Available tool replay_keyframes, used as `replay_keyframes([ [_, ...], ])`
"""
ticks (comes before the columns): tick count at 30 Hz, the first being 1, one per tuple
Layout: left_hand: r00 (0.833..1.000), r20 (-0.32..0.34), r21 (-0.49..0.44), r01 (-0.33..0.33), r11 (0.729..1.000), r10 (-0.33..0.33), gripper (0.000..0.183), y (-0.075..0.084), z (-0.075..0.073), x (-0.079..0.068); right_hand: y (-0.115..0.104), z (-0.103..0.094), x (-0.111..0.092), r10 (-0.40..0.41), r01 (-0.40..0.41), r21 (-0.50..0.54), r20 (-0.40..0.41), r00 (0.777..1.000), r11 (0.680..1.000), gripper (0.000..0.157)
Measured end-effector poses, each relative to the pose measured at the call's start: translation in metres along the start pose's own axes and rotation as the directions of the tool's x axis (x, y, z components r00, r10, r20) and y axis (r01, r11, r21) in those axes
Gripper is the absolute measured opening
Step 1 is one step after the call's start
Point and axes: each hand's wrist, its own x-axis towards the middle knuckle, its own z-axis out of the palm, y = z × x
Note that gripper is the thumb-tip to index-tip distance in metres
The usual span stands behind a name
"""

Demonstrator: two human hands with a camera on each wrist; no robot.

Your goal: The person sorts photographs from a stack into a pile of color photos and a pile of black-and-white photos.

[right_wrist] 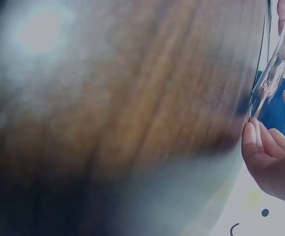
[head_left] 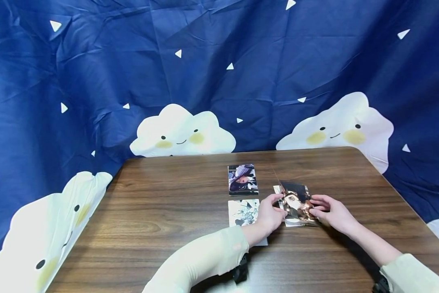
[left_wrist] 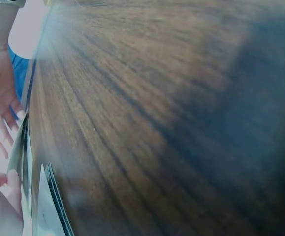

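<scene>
A glossy picture card (head_left: pixel 296 203) with a dark top and bronze-toned image is held by its two sides between the hands. My left hand (head_left: pixel 269 213) grips its left edge, with the thumb lying over the front. On the opposite side, my right hand (head_left: pixel 333 213) holds the right edge with its fingertips. The right wrist view shows the shiny card (right_wrist: pixel 270 81) edge-on and tilted, its lower corner at the fingers (right_wrist: pixel 250 135). Pale edges of another sheet (head_left: pixel 294 224) show beneath it.
A white card with a grey drawing (head_left: pixel 243 211) lies left of the left hand, partly covered by the forearm. Behind it lies a stack of cards (head_left: pixel 243 179) with a purple-hatted figure on top. A blue cloud-print curtain (head_left: pixel 204 73) hangs behind the wooden table (head_left: pixel 160 203).
</scene>
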Motion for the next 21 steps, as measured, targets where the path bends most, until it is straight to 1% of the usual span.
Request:
replay_keyframes([
  [3,1.000,-0.014,-0.052,0.024,0.998,-0.024,0.050,-0.002,0.000,0.000,0.001,0.001,0.001,-0.002,0.001,-0.047,-0.026,1.000,0.999,0.045],
  [5,0.999,-0.019,-0.083,0.047,0.995,-0.049,0.048,-0.002,0.000,-0.001,0.000,0.000,0.001,-0.002,-0.001,-0.060,-0.040,0.999,0.998,0.045],
  [12,0.997,-0.001,-0.173,0.073,0.982,-0.074,0.047,-0.001,0.000,-0.002,-0.005,-0.003,0.003,-0.014,0.013,-0.018,-0.077,0.997,1.000,0.045],
  [14,0.998,0.002,-0.176,0.069,0.982,-0.070,0.048,-0.001,-0.001,-0.003,-0.006,-0.004,0.004,-0.003,0.002,-0.015,-0.077,0.997,1.000,0.046],
  [16,0.997,0.008,-0.194,0.079,0.978,-0.078,0.049,-0.001,-0.002,-0.003,-0.008,-0.004,0.005,0.015,-0.018,-0.034,-0.079,0.997,0.999,0.047],
  [21,0.997,0.026,-0.213,0.073,0.974,-0.069,0.054,0.000,-0.006,-0.003,-0.015,-0.004,0.006,0.053,-0.058,-0.064,-0.074,0.996,0.996,0.051],
])
